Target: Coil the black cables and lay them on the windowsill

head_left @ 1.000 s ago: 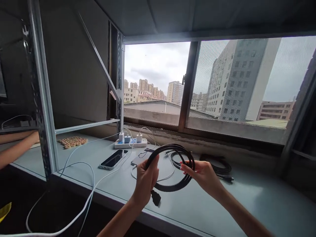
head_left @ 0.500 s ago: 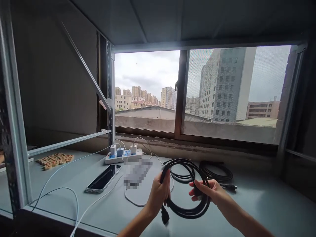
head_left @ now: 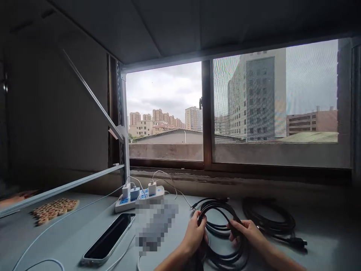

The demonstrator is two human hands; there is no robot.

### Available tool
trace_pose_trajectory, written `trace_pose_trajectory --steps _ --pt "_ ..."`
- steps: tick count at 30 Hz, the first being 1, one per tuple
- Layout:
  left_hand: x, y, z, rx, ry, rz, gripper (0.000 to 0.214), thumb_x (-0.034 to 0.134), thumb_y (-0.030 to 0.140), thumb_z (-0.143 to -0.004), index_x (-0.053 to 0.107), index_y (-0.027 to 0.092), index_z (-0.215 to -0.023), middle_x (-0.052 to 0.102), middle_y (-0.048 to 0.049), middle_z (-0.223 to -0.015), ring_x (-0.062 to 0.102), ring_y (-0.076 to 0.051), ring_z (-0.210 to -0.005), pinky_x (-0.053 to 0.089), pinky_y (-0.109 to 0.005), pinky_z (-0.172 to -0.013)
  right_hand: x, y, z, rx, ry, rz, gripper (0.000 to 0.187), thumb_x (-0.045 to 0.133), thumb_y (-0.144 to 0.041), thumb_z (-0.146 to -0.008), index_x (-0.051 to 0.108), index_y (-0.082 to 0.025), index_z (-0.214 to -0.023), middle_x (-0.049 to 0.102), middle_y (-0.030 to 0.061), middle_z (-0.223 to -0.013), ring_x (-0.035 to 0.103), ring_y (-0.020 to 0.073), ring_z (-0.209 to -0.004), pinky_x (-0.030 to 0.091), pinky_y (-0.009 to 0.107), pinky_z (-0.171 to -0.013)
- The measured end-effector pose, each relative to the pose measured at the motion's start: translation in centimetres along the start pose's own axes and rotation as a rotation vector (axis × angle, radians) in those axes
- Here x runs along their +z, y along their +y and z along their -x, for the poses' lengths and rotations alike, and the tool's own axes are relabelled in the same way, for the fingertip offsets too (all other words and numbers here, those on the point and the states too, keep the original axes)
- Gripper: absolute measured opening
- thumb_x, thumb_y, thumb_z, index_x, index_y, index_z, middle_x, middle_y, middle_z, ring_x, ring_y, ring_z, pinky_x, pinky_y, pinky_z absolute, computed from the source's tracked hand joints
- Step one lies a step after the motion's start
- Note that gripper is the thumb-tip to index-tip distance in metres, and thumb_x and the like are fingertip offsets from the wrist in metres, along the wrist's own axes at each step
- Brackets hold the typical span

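Between my two hands is a black cable [head_left: 222, 260] wound into a loose coil, held just above the desk. My left hand [head_left: 194, 231] is closed round the coil's left side. On the right side, my right hand [head_left: 244, 230] pinches the loops between thumb and fingers; some of its fingers are hidden behind the cable. A second coiled black cable [head_left: 218, 227] lies on the desk just behind the held one and is partly covered by it. Farther right rests another black coil [head_left: 269, 218], with its connector [head_left: 298, 242] pointing right.
A smartphone [head_left: 108, 239] lies left of my hands, beside a pixelated patch [head_left: 158, 226]. Behind them stands a white power strip [head_left: 126, 204] with chargers and white cords. A patterned wooden mat [head_left: 55, 210] sits at the left by a metal rail [head_left: 70, 184]. A shelf [head_left: 169, 30] overhangs the desk.
The view has shifted, so the desk items appear lower. Both hands have lowered slightly in view with the coil, and the dangling connector below my left hand no longer shows clearly.
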State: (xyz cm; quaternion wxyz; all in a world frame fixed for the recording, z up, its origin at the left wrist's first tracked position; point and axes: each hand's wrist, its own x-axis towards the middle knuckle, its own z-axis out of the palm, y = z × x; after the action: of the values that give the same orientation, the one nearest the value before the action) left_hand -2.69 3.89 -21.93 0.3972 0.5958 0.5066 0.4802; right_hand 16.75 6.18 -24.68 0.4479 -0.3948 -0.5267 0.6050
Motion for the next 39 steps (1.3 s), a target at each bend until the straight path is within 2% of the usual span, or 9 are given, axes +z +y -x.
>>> trace_pose_trajectory --steps 5,10,15,20,24,28,31,34,39 --pt "-0.5 -0.7 0.3 -0.056 -0.082 0.001 0.034 0.059 0.05 -0.07 0.052 0.022 -0.088 0.049 0.004 -0.05 0.044 -0.014 -0.038 0.03 -0.026 -0.04 -0.1 0.5 0.7 0.012 -0.028 0.052 0.061 0.061 -0.074 -0.057 0.065 -0.013 -0.062 0.059 0.0029 -0.045 0.056 0.0143 -0.039 0.042 0.024 -0.043" --pt "-0.5 0.0 1.2 -0.06 -0.161 -0.041 0.023 0.05 0.034 -0.075 0.05 0.02 -0.093 0.056 0.0018 -0.064 0.045 -0.011 -0.039 0.032 -0.024 -0.04 -0.7 -0.2 1.3 0.023 -0.012 0.093 0.058 0.062 -0.07 -0.06 0.067 -0.013 -0.064 0.059 0.0021 -0.049 0.058 0.0149 -0.043 0.041 0.024 -0.045" --pt "-0.1 0.0 1.2 -0.095 -0.218 -0.081 0.022 0.043 0.028 -0.078 0.046 0.018 -0.098 0.045 0.007 -0.045 0.043 -0.01 -0.037 0.026 -0.019 -0.037 -1.4 -0.5 1.6 0.001 0.02 0.081 0.047 0.062 -0.059 -0.072 0.07 -0.013 -0.078 0.061 0.0009 -0.055 0.058 0.0126 -0.049 0.039 0.022 -0.047" --pt "-0.2 0.1 0.9 -0.112 -0.236 -0.102 0.025 0.041 0.036 -0.082 0.044 0.018 -0.099 0.045 0.0073 -0.041 0.038 -0.01 -0.035 0.025 -0.018 -0.036 -1.7 -1.4 2.1 0.034 -0.036 0.033 0.047 0.066 -0.056 -0.07 0.071 -0.012 -0.084 0.064 0.0032 -0.061 0.056 0.0111 -0.054 0.041 0.02 -0.05" --pt "-0.3 0.5 0.8 -0.053 -0.171 -0.128 0.034 0.042 0.048 -0.084 0.045 0.017 -0.098 0.044 0.0066 -0.038 0.036 -0.011 -0.033 0.027 -0.02 -0.037 -2.0 -1.7 2.3 0.04 -0.125 -0.013 0.042 0.073 -0.045 -0.068 0.07 -0.016 -0.098 0.069 0.0056 -0.089 0.061 0.012 -0.071 0.044 0.02 -0.059" --pt "-0.2 1.3 1.1 -0.006 -0.081 -0.078 0.043 0.048 0.056 -0.079 0.049 0.017 -0.096 0.041 0.0073 -0.036 0.036 -0.011 -0.032 0.026 -0.022 -0.036 -1.6 -1.4 2.4 0.007 -0.162 0.012 0.046 0.069 -0.047 -0.071 0.067 -0.02 -0.108 0.069 0.0053 -0.095 0.062 0.015 -0.073 0.046 0.025 -0.063" --pt "0.0 1.7 1.4 0.013 -0.028 -0.058 0.045 0.049 0.058 -0.078 0.051 0.016 -0.094 0.039 0.0078 -0.035 0.034 -0.01 -0.031 0.025 -0.021 -0.036 -1.1 -1.2 2.5 -0.018 -0.089 0.01 0.044 0.069 -0.052 -0.068 0.071 -0.019 -0.097 0.068 0.003 -0.081 0.06 0.0151 -0.068 0.046 0.026 -0.061" --pt "0.4 1.7 1.6 -0.064 -0.018 -0.019 0.052 0.047 0.062 -0.076 0.05 0.015 -0.099 0.038 0.0083 -0.034 0.03 -0.01 -0.03 0.025 -0.02 -0.034 -0.9 -1.2 2.6 0.001 0.017 -0.061 0.039 0.075 -0.05 -0.062 0.072 -0.017 -0.082 0.062 -0.0002 -0.064 0.055 0.0119 -0.061 0.044 0.023 -0.059" --pt "0.8 1.8 2.0 -0.121 -0.042 0.018 0.061 0.048 0.067 -0.073 0.048 0.015 -0.106 0.04 0.0085 -0.035 0.029 -0.009 -0.029 0.022 -0.019 -0.031 -1.3 -1.2 2.4 0.052 0.054 -0.191 0.037 0.08 -0.045 -0.057 0.071 -0.015 -0.078 0.065 0.002 -0.07 0.06 0.0136 -0.066 0.047 0.024 -0.064"
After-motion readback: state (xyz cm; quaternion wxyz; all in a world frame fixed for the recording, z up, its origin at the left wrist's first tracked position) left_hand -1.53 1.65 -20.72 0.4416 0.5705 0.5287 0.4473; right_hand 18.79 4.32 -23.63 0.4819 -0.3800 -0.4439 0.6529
